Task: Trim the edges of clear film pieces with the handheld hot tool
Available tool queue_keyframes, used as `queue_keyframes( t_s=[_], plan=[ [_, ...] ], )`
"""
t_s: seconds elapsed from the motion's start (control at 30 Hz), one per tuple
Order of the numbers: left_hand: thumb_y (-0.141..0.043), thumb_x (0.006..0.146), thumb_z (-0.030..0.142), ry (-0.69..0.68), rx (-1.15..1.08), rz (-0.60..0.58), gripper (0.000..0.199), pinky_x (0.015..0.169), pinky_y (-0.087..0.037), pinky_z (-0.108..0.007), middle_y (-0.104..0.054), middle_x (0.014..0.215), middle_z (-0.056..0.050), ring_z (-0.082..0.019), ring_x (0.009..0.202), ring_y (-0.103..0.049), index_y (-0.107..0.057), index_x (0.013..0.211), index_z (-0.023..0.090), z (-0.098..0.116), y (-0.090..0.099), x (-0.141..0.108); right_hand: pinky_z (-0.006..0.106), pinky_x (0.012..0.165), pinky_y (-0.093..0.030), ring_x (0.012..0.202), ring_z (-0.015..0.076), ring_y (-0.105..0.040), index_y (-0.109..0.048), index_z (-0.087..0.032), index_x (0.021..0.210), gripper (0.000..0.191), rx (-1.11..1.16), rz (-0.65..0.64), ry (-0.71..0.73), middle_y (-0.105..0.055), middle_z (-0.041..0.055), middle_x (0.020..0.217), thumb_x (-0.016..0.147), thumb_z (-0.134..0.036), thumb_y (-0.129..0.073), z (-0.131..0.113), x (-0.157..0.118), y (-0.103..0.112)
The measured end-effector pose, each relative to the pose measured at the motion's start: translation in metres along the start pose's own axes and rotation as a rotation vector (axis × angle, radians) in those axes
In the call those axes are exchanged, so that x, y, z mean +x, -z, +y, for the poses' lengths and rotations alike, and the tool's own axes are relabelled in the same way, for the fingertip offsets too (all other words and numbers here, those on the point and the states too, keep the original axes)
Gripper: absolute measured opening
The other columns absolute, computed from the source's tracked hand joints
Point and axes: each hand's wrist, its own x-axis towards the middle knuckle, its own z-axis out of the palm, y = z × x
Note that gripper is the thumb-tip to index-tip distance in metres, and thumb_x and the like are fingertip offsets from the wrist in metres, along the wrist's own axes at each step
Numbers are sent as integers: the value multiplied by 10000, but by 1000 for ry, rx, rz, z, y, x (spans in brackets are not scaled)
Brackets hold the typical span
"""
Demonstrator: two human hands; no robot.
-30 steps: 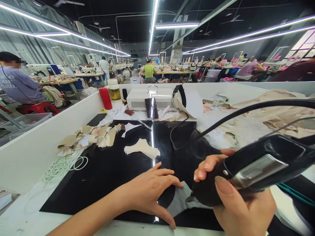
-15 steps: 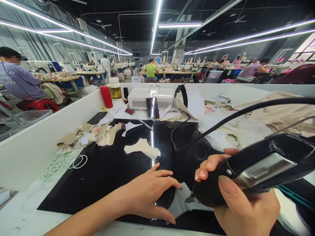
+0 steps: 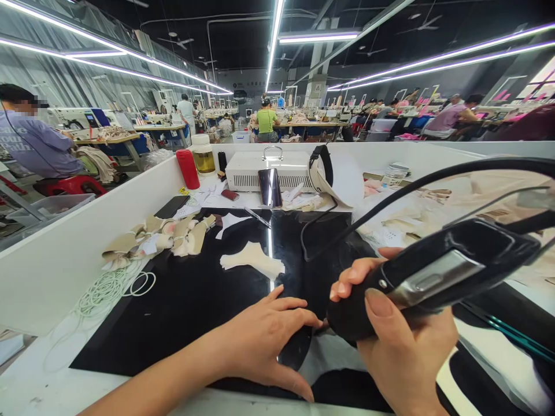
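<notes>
At the far left, a coil of cord [image 3: 102, 292] lies beside the black mat [image 3: 182, 323], and past it a cluster of beige pieces [image 3: 186, 234] sits along the mat's edge, apart from the work. Further in, a white piece [image 3: 232, 223] and a cream piece [image 3: 251, 258] lie flat, neither touched by a hand. The person's left hand [image 3: 264, 332] is spread palm down with nothing in its grasp, thumb and forefinger at the left edge of the grey piece [image 3: 332, 351]; how firmly they press cannot be told. That grey piece lies on the mat between the hands, partly under the tool [image 3: 437, 280], which the right hand [image 3: 410, 346] grips around its body. The work on it seems under way rather than finished, since the tool is over it; how much is left cannot be judged, as the tool hides part of it. At the far right, pale pieces [image 3: 505, 349] lie beyond the right hand, their state unclear.
</notes>
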Motion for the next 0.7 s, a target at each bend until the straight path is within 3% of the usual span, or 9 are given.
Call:
queue_keyframes(
  t_s=[0.6, 0.7],
  plan=[
    [-907, 802, 682, -28, 51, -17, 948, 1356, -130, -670, -574, 1629, -158, -416, 1577, -451, -539, 1562, 251, 3, 5, 3, 333, 598, -642, 672, 181, -701, -645, -320, 1246, 355, 47, -92, -23, -703, -14, 897, 953, -334, -845, -6, -10, -4],
    [-904, 805, 683, -24, 68, -26, 950, 1354, -127, -673, -567, 1635, -165, -417, 1581, -443, -539, 1563, 242, 4, 5, 3, 306, 594, -622, 655, 166, -687, -650, -318, 1225, 332, 43, -57, -21, -703, -23, 882, 957, -351, -843, -6, -12, -7]
  ],
)
